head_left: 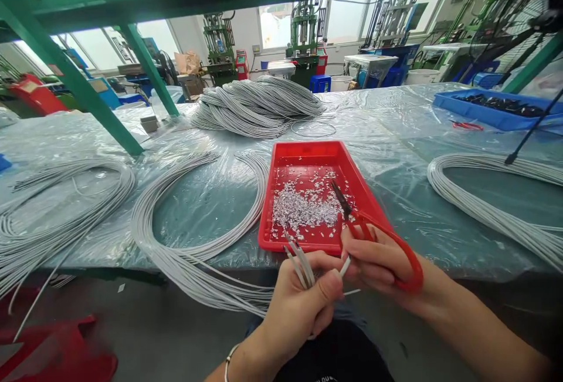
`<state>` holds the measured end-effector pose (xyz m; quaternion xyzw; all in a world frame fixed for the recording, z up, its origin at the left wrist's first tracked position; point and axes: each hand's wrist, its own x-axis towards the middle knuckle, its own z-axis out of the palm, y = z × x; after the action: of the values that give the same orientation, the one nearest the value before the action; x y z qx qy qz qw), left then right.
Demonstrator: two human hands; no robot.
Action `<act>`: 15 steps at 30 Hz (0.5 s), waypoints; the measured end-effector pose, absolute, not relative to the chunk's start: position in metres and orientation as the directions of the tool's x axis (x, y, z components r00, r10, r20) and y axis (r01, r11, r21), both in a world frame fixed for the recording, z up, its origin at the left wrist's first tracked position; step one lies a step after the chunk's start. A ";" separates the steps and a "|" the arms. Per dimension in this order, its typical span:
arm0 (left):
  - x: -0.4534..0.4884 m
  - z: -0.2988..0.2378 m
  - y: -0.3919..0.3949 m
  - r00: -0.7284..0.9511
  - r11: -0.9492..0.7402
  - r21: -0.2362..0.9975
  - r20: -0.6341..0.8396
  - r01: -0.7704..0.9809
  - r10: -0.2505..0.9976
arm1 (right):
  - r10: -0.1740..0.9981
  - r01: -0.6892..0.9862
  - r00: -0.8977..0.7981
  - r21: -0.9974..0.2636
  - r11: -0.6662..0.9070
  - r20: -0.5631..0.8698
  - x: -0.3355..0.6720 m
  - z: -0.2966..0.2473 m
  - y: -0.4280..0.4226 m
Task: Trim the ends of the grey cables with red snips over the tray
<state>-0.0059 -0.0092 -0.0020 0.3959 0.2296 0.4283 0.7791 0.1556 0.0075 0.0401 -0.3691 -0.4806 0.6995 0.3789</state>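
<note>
My left hand (303,300) is closed around several grey cable ends (301,263), their tips pointing up and away. One white cable end (345,267) sticks out between its thumb and forefinger, by the fingertips of my right hand (378,256). That hand is wrapped round red-handled scissors (404,247), whose dark blades point away over a red tray (325,147). Whether the right fingertips also pinch the white end I cannot tell. Small silvery and white scraps (303,206) lie scattered in the tray. A coil of grey cable (149,223) lies left of it, its strands running towards my left hand.
More cable bundles lie at left (101,194) and right (475,194), with a large cable pile (259,106) behind the tray. A blue tray (444,100) of black parts sits at back right. Green frame posts (88,83) rise at left; a red stool (57,347) stands below.
</note>
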 end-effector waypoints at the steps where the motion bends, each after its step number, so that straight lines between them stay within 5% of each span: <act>1: -0.005 -0.002 -0.008 0.530 0.326 0.805 -0.018 -0.495 0.848 | 0.876 -0.202 -0.454 -0.938 -0.281 -0.165 0.155 0.038 0.006; 8: -0.003 -0.010 -0.003 0.550 0.319 0.766 0.054 -0.559 0.833 | 0.884 -0.268 -0.431 -0.910 -0.316 -0.181 0.155 0.039 0.000; 15: -0.005 -0.012 -0.004 0.603 0.368 0.772 0.024 -0.518 0.797 | 0.928 -0.151 -0.343 -0.967 -0.207 -0.145 0.151 0.045 -0.001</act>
<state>-0.0049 -0.0038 -0.0121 0.3870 0.1802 0.4075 0.8073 0.1509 -0.0012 0.0448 -0.4041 -0.4806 0.6636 0.4066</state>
